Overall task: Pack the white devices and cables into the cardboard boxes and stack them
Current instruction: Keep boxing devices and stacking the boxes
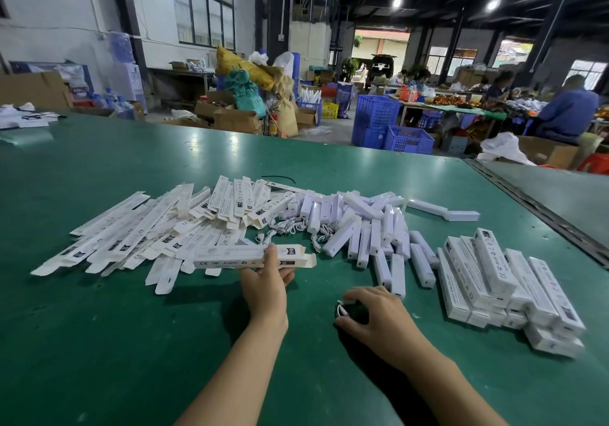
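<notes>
At a green packing table (115, 343), a worker's left hand (267, 275) grips one opened cardboard box (230, 256), its right-end flap open, while the right hand (374, 315) pinches a coiled white cable (340, 310) against the near tabletop. A small stack of packed boxes (501, 280) lies to the right. By the look of it most work remains: unpacked white devices (356, 224) are heaped at centre and flat cartons (148, 234) to the left.
</notes>
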{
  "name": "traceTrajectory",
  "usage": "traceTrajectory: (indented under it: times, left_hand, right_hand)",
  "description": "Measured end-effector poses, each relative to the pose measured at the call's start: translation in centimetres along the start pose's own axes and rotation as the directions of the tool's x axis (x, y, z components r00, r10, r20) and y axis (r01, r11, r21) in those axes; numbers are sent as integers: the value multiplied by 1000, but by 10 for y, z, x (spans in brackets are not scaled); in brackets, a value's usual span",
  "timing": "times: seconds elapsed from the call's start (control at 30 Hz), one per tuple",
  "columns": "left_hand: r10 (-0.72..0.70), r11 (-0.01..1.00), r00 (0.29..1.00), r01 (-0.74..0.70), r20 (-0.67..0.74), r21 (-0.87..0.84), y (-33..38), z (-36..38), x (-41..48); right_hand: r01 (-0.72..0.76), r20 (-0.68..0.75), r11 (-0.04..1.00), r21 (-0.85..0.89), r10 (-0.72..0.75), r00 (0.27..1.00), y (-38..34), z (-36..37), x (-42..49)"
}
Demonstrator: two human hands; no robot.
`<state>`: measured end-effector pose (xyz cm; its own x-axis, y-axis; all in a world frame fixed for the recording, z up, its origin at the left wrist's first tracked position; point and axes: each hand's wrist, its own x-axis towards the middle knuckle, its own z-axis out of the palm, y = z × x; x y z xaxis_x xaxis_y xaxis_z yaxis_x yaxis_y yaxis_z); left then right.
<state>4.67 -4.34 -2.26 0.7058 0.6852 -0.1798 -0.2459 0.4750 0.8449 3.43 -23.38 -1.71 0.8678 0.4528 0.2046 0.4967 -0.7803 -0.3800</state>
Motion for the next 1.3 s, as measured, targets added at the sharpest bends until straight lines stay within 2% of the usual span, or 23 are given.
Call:
traceTrajectory:
  times: [0.23, 0.4, 0.47, 0.6, 0.67, 1.07, 1.2, 1.3]
  left_hand:
    - [-14, 1000, 1000, 14, 22, -4, 2, -2, -2]
    - [-71, 997, 991, 67, 114, 37, -1, 0, -9]
    - [-86, 995, 984, 78, 154, 57, -1, 2, -12]
    - [-100, 992, 962, 75, 256, 104, -1, 6, -21]
    - [-107, 991, 946, 75, 306, 114, -1, 7, -26]
    - [-82, 981, 842, -26, 533, 192, -3, 8, -43]
    - [-83, 980, 831, -31, 549, 196, -5, 8, -44]
    - [-95, 983, 858, 1, 504, 183, -5, 9, -41]
  right_hand:
    - [-52, -92, 998, 43, 56, 994, -8, -2, 0]
    - [-67, -282, 947, 315, 161, 946, -14, -8, -7]
    - [-77, -307, 910, 408, 216, 927, -16, -8, -7]
    - [-86, -289, 747, 659, 357, 888, -17, -8, -6]
    - [-87, -279, 691, 717, 400, 873, -16, -8, -5]
    - [-100, -182, 523, 847, 461, 868, -12, -9, -3]
    - [-96, -137, 439, 893, 470, 872, -13, -9, -4]
    - [-126, -61, 393, 911, 431, 900, -14, -7, -5]
